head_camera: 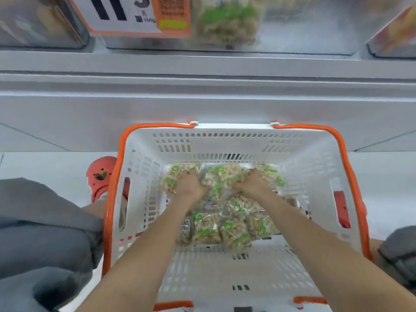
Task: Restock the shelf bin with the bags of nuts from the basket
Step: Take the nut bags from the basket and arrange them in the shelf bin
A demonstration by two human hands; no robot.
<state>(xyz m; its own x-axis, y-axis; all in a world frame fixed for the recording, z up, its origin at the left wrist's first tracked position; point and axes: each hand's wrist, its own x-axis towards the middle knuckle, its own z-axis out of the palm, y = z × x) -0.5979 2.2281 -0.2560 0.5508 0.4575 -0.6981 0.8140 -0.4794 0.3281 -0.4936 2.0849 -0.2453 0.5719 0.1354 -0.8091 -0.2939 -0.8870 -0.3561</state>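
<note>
Lighting is bright, even and cool, with shadows soft and faint. Wide-angle distortion bows the shelf edge (207, 73) and stretches the frame corners. The price sign (126, 14) and shelf bin (292, 30) along the top edge are blurred; the basket (225, 140) wall at centre is sharper

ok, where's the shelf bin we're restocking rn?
In the head view, the shelf bin is top centre on the shelf, directly above the basket, with the orange price sign on its left front; a bag of nuts already shows inside.
</note>
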